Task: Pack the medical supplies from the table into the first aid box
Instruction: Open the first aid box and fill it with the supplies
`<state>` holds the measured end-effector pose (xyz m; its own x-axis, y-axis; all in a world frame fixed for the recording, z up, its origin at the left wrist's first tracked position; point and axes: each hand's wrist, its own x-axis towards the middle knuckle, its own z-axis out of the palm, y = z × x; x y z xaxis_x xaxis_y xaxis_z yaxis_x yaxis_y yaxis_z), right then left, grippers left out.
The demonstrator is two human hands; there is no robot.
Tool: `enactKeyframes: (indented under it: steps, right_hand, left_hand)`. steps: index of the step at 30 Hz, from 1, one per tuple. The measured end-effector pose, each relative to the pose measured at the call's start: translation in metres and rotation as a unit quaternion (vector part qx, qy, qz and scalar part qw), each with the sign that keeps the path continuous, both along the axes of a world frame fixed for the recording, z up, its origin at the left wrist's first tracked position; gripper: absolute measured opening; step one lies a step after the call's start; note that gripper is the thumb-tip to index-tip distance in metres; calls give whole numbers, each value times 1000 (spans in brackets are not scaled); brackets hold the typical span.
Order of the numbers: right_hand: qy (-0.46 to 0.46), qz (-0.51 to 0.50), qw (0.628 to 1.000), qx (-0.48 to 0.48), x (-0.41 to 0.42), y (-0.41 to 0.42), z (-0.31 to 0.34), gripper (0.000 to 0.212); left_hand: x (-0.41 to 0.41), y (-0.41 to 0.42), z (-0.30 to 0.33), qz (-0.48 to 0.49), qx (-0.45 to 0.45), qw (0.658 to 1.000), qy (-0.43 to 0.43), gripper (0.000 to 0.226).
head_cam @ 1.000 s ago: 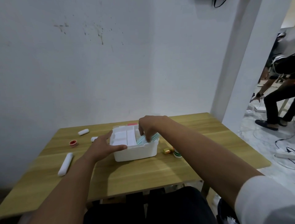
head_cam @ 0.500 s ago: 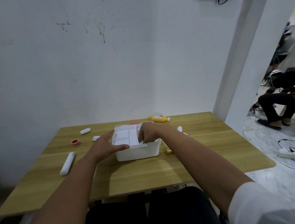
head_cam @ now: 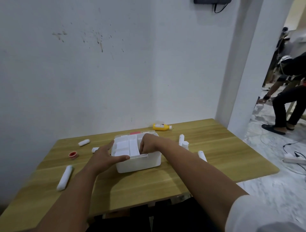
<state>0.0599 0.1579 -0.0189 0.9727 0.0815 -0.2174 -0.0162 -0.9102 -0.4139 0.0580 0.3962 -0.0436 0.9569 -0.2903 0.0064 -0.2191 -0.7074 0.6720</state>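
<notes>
White plastic first aid box (head_cam: pixel 138 163) sits mid-bench; left hand (head_cam: pixel 104 156) braces its near-left corner, fingers spread, right hand (head_cam: pixel 148 145) clenched inside, contents hidden. Push flat, keep bracing.

White first aid box (head_cam: pixel 139 164) — open, mid-table

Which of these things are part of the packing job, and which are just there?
Part of the job:
white box
left hand steadying it
right hand reaching inside
yellow bottle
red tape roll
long white roll
short white roll

Just there:
power strip on the floor
dark device on the wall
</notes>
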Motion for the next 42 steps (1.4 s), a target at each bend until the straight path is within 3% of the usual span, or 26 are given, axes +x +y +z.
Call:
enactKeyframes:
  steps: [4, 8, 13, 19, 27, 33, 39, 42]
  right_hand:
    - [7, -14, 1000, 5, 1, 5, 0, 28]
    - [15, -32, 999, 15, 3, 5, 0, 34]
    - [22, -54, 994, 91, -2, -2, 19, 26]
    - [-85, -102, 982, 135, -21, -39, 64, 17]
    - [-177, -178, 965, 76, -50, -117, 72, 11]
    - [-141, -216, 965, 54, -68, -151, 52, 9]
    - [-17, -195, 974, 115, -84, -157, 39, 49]
    - [43, -162, 977, 128, -90, -153, 41, 49]
  left_hand:
    - [0, 0, -1, 3, 0, 1000, 0, 147]
    - [-1, -3, 0, 9, -3, 1000, -5, 129]
    - [2, -3, -2, 13, -3, 1000, -6, 119]
    - [3, 0, -3, -2, -13, 1000, -6, 122]
    - [6, 5, -5, -11, -28, 1000, 7, 127]
    - [10, 7, -10, -10, -28, 1000, 8, 127]
    - [10, 6, -10, -13, -29, 999, 5, 127]
    - [10, 6, -10, -11, -30, 999, 8, 128]
